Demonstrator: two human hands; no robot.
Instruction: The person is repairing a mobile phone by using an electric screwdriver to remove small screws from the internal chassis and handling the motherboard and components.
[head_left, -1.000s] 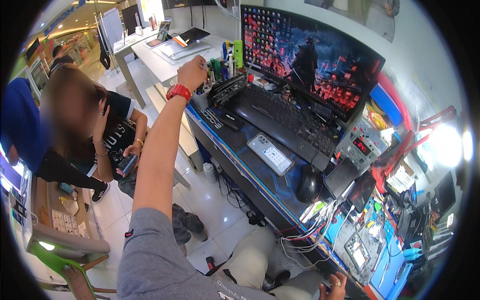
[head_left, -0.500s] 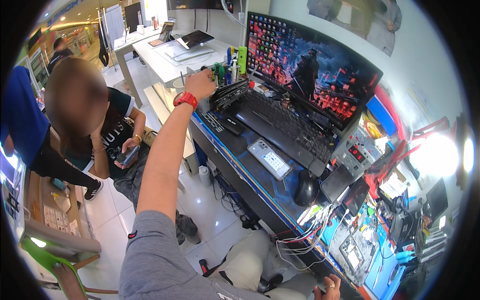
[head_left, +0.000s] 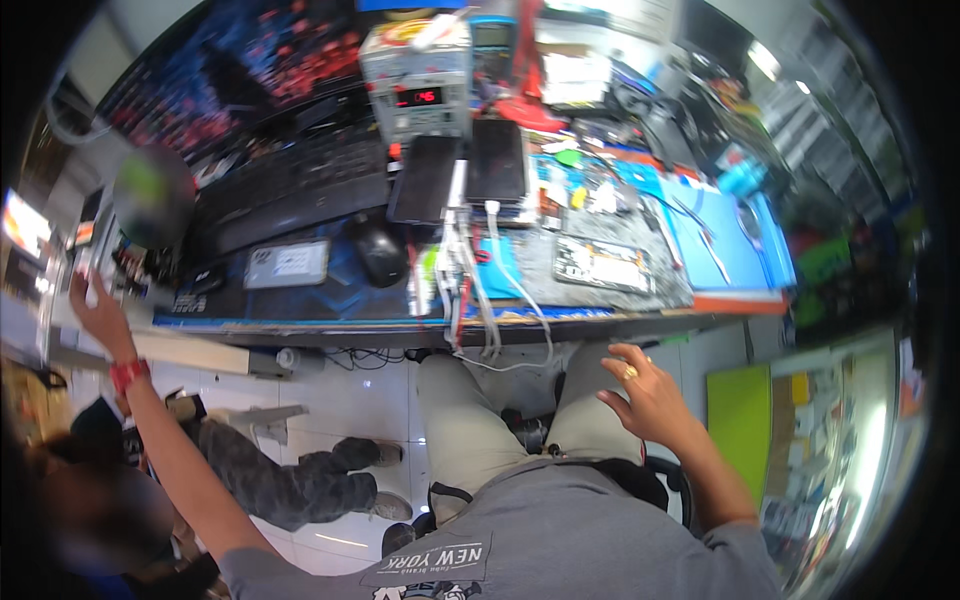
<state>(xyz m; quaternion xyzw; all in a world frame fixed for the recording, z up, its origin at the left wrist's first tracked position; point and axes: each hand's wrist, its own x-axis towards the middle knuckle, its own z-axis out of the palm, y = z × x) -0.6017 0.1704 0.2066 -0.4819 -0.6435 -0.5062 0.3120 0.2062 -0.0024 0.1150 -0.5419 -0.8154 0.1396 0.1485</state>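
My left hand, a red watch on its wrist, is stretched out past the left end of the desk. Its fingers look apart, with nothing visible in them, though the picture is blurred there. My right hand hovers over my right thigh, in front of the desk edge. Its fingers are loosely bent and apart, empty, with a ring on one. Nearest to it on the grey work mat lies an opened phone with its insides showing. A phone with a lit screen lies beside the black mouse.
White cables hang over the desk edge. Two dark phones stand before a power supply. A keyboard and monitor are at left, a blue tray at right. Another person's legs are at lower left.
The view has swung right toward the work mat. My left hand has left the pen-like tools by the keyboard. My right hand has come up from the lower edge.
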